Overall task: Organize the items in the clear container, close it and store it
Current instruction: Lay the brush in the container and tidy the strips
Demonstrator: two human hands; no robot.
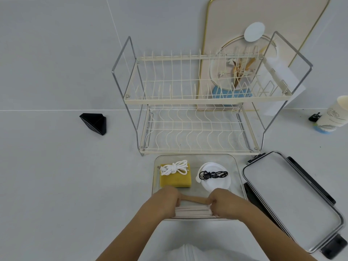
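Note:
The clear container (195,157) stands open on the white surface in front of me. At its back left lies a yellow block (176,180) with a coiled white cable (174,168) on top. To the right, a white round item (216,184) carries a coiled black cable (213,174). At the front of the container lies a stack of pale flat pieces (193,211). My left hand (165,199) and my right hand (225,201) each grip one end of this stack. The container's lid (288,196), with black clasps, rests to the right.
A two-tier cream wire rack (197,102) stands just behind the container. A framed board (263,19) leans on the wall behind it. A black wedge (95,123) sits at left. A white tube (334,115) and a small black clip (314,117) lie at far right.

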